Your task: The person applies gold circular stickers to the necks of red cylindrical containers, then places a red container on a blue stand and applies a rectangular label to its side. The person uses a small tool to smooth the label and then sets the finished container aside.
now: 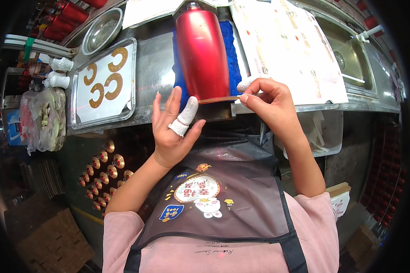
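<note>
A glossy red bottle (202,54) lies on a blue cloth (232,50), its neck away from me and its base near the table's front edge. Along that base runs a thin golden-brown strip (216,99). My right hand (269,100) pinches the strip's right end between thumb and forefinger. My left hand (174,128) is spread at the bottle's lower left. A white finger cover (187,113) wraps one of its fingers, whose tip is by the strip's left end. Another white cover (247,83) shows on a right-hand finger.
To the left, a metal tray (131,86) carries several golden C-shaped pieces (113,85); a metal bowl (103,31) stands behind it. White printed sheets (296,54) cover the right side, beside a sink (346,48). Below the table are a plastic bin (330,132) and several gold-topped items (107,170).
</note>
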`<state>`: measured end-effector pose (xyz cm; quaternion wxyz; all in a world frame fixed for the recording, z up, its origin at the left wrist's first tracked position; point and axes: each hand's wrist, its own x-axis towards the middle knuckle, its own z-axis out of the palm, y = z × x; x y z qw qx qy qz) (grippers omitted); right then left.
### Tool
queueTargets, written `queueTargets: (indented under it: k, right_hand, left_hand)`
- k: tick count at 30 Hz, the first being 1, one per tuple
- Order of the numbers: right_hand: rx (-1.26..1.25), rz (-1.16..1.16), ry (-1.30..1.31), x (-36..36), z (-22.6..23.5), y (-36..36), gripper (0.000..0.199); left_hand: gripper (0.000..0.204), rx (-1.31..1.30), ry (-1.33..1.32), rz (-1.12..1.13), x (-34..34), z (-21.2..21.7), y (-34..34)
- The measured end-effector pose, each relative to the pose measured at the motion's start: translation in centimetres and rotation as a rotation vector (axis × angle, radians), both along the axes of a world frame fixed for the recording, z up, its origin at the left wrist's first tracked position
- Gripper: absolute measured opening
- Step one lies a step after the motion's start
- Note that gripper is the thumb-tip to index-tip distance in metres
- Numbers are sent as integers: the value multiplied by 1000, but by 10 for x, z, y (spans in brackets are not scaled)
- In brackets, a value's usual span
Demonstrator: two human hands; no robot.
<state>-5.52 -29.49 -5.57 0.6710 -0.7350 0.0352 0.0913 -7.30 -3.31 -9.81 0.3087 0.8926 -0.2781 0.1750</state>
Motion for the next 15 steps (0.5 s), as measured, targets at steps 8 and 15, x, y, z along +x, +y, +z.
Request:
queueTargets:
  k: [8, 15]
  right_hand:
    - [52, 6, 15, 3, -14, 1, 10]
    - [47, 11, 17, 4, -19, 4, 8]
  left_hand:
    - [48, 94, -78, -28, 7, 22, -14]
    - [40, 192, -218, -15, 16, 40, -32]
